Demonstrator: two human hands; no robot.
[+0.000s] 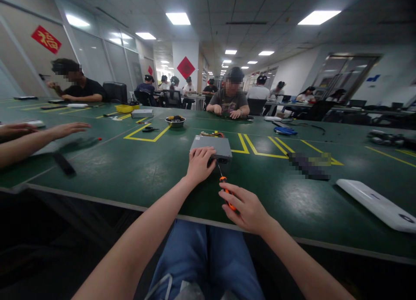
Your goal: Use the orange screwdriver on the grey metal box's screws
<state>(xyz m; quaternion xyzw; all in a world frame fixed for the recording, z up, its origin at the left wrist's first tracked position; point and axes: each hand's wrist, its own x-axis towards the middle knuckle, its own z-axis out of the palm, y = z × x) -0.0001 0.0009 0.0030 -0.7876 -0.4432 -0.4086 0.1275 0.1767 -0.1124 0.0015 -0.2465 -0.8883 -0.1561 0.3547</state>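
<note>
A grey metal computer power supply (218,146) lies on the green table in front of me, with bundled coloured wires (212,135) at its far side and a socket on its near face. My left hand (200,163) grips its near left part, fingers over the top and thumb by the front. In my right hand (244,204) is a screwdriver (223,180) with an orange and black handle. Its thin shaft points up toward the near face of the power supply. Whether the tip touches a screw is too small to tell.
To the right lie a white device (377,204), a dark blurred object (308,166) and blue cable (285,130). A metal bowl (175,123) and yellow tray (126,109) stand farther back. At left are another person's hand (69,128) and a black object (64,164). Someone sits opposite (229,100).
</note>
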